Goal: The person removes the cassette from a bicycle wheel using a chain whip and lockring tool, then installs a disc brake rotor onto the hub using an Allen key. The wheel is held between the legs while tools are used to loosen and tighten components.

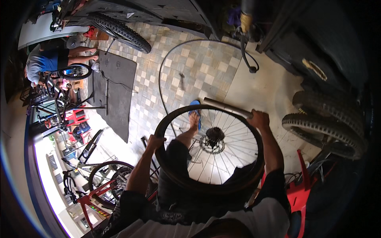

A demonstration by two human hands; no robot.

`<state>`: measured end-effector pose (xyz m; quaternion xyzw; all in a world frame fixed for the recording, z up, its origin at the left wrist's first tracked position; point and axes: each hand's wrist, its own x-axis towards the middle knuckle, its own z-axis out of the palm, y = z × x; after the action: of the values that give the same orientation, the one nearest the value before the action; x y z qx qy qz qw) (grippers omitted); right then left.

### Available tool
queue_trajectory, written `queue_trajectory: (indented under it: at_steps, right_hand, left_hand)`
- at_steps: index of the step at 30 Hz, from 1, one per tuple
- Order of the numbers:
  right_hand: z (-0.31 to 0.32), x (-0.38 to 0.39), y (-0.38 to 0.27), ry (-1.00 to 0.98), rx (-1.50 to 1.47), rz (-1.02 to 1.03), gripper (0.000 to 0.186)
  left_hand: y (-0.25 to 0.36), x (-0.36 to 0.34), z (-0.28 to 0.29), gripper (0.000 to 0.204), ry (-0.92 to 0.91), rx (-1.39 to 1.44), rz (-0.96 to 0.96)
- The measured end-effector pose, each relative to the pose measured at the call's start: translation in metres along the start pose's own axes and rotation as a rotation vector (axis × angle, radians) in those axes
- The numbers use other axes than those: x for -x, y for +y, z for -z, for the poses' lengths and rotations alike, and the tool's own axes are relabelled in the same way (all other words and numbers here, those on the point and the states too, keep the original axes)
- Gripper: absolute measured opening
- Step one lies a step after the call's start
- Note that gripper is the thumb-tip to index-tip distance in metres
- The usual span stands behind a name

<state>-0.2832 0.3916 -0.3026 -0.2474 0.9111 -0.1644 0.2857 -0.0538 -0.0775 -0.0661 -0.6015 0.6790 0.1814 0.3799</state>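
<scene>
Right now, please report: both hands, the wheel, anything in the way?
Left hand on wheel edge; right hand gripping metal bar. Cassette facing camera. Black hose curving close beyond.

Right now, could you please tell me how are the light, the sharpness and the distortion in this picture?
Head view: glare washes out the bright opening at lower left; head view: deep shadow surrounds the knobbly tyres at right; head view: the wheel looks reasonably sharp; head view: the fisheye bends edges near the black rim.

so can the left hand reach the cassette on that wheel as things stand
Probably yes: the left hand holds the edge of the wheel, so it would first need to let go, but nothing covers the cassette.
</scene>
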Motion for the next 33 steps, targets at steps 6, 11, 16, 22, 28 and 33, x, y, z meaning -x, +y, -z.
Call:
queue_trajectory:
  at_steps: [6,11,16,22,28,33]
  right_hand:
    - [0.024,0.053,-0.02,-0.07,-0.025,-0.21,0.035]
    - [0.06,0.11,-0.064,-0.21,0.026,-0.355,0.045]
    - [0.129,0.134,-0.174,-0.261,-0.133,-0.435,0.042]
    - [0.219,0.133,-0.292,-0.082,-0.052,-0.431,0.046]
    - [0.311,0.116,-0.385,0.123,-0.061,-0.492,0.042]
    - [0.336,0.077,-0.417,0.209,-0.23,-0.425,0.038]
  left_hand:
    - [-0.045,0.021,-0.044,0.069,0.052,0.241,0.018]
    - [-0.07,0.025,-0.057,0.033,-0.213,1.039,0.083]
    - [-0.067,0.007,-0.053,0.046,-0.392,1.186,0.119]
    - [0.047,0.018,0.0,0.033,-0.415,1.376,-0.063]
    - [0.148,-0.008,0.032,0.049,-0.248,1.214,-0.307]
    - [0.217,0.011,0.118,0.061,-0.059,1.191,-0.473]
